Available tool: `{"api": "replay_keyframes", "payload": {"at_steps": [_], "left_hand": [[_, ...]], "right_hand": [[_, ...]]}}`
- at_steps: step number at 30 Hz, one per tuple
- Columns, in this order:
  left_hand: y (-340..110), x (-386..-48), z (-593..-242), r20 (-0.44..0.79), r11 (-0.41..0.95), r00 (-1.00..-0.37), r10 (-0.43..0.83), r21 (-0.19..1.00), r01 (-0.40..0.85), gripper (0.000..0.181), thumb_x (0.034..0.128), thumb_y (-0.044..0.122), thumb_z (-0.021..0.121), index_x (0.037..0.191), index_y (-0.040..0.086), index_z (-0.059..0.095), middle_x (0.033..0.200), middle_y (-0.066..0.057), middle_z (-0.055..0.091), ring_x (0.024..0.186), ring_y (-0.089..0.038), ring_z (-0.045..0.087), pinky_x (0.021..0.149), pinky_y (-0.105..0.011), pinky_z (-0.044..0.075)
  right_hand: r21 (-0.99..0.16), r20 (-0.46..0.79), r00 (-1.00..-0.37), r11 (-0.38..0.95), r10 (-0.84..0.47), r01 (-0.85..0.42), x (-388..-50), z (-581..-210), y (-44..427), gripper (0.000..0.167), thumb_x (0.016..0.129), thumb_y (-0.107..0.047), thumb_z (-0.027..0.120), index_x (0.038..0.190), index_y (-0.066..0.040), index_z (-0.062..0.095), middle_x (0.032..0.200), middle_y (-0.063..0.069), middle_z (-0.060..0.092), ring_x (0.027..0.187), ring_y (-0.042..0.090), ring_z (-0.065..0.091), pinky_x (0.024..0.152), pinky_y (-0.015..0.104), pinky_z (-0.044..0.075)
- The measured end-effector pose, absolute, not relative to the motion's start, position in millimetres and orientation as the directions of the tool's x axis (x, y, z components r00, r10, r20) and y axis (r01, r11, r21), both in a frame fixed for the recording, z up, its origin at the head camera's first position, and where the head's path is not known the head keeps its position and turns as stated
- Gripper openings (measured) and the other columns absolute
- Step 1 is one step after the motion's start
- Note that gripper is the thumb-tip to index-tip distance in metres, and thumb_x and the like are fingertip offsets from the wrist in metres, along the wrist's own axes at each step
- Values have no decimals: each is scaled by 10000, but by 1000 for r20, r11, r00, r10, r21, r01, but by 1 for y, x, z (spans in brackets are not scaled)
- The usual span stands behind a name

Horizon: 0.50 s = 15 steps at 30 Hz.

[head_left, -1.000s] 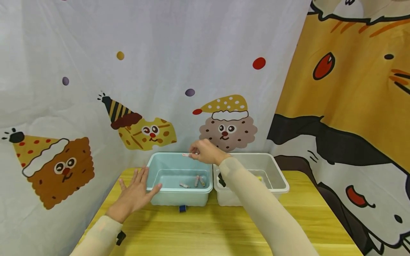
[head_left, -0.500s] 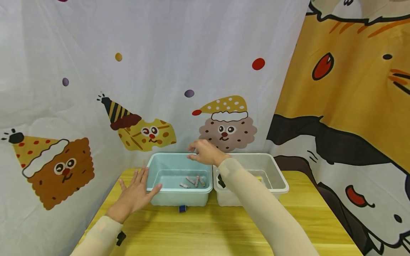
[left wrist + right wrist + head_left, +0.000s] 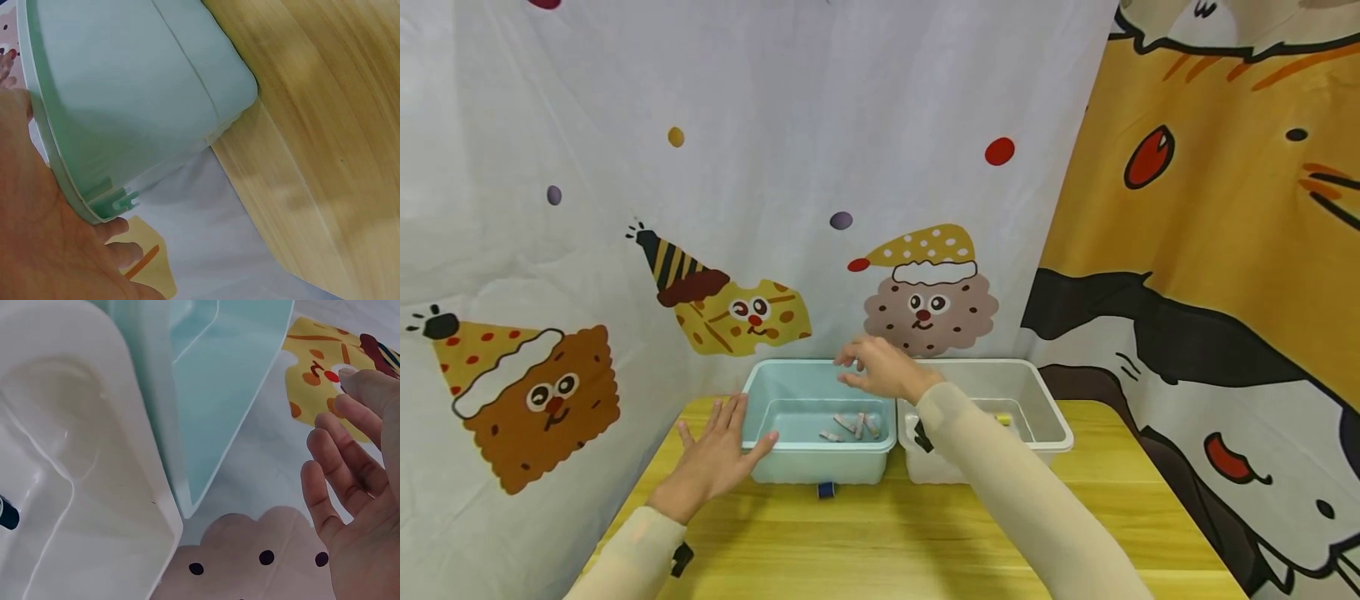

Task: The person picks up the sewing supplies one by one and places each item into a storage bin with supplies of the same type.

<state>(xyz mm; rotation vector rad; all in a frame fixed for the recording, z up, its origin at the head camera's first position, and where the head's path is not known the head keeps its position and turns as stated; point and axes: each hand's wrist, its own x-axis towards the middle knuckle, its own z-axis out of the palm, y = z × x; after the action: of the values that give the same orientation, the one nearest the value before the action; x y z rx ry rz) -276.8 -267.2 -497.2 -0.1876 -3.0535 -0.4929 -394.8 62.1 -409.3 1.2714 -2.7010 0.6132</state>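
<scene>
A light blue bin [image 3: 820,467] stands on the table. Several small pale tube-like pieces [image 3: 859,427] lie inside it, near its front right; their kind is too small to tell. My left hand [image 3: 711,458] touches the bin's left rim with fingers spread; in the left wrist view the palm lies along that rim [image 3: 53,147]. Over the bin's back right corner hovers my right hand [image 3: 883,371], fingers loosely bent and holding nothing, as the right wrist view also shows. Right beside the blue bin is a white bin [image 3: 1051,408], partly hidden by my right sleeve.
A yellow piece [image 3: 1003,419] lies in the white bin, and a dark cylindrical piece [image 3: 7,514] shows there in the right wrist view. A dark blue spool-like item [image 3: 826,490] sits at the blue bin's front. A printed curtain [image 3: 760,167] hangs behind the wooden table [image 3: 865,550].
A second ago my right hand pinched a small pale piece above the blue bin. It let go, and the piece now lies among the others inside. The left hand stays put.
</scene>
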Motion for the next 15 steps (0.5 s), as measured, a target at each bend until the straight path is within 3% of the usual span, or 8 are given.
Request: {"api": "replay_keyframes", "payload": {"at_steps": [6,15], "left_hand": [[-266,-275,-499,61,941,-992,108,317,122,1183,1125,870,422,1858,-17,148,1953,-260,127,1796,-603,74,1236,-1032,-42],[-266,-274,-498,58,941,-992,109,315,122,1184,1124,872,421,1862,-10,139,1953,-260,129,1792,-607,93,1237,-1032,-40]], "right_hand": [[-316,268,-620,541,-738,-780,-383,-418,66,303,1155,-248,773,1426,-118,815,1347,136,797,1191,350,808,1020,450,686],[-304,308,-588,508,-748,-806,-365,-432,70,308,1155,-261,777,1438,-147,816,1355,76,800,1139,241,783,980,347,670]]}}
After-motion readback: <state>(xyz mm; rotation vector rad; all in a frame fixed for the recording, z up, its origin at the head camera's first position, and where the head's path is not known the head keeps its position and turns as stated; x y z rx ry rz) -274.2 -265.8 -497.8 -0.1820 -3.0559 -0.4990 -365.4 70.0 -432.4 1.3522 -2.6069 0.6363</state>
